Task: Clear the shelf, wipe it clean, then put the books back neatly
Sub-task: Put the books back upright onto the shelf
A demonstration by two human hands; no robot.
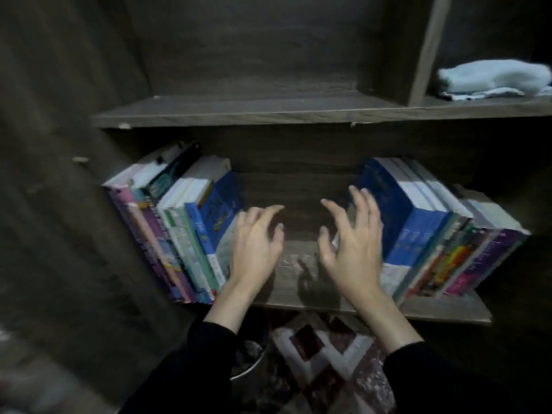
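A dark wooden shelf (pixel 298 273) holds two groups of upright books with a bare gap between them. The left group (pixel 176 228) leans left and ends in a blue book (pixel 222 210). The right group (pixel 442 234) leans right and starts with a thick blue book (pixel 397 216). My left hand (pixel 257 246) hovers in the gap with fingers spread, its back close to the left blue book. My right hand (pixel 349 246) is spread too, its fingers near or touching the thick blue book's cover. Neither hand holds anything.
The shelf above (pixel 254 110) is bare on the left. A light blue folded cloth (pixel 493 80) lies in the upper right compartment behind a vertical divider (pixel 427 49). Below are a patterned rug (pixel 325 354) and a round container (pixel 248 363).
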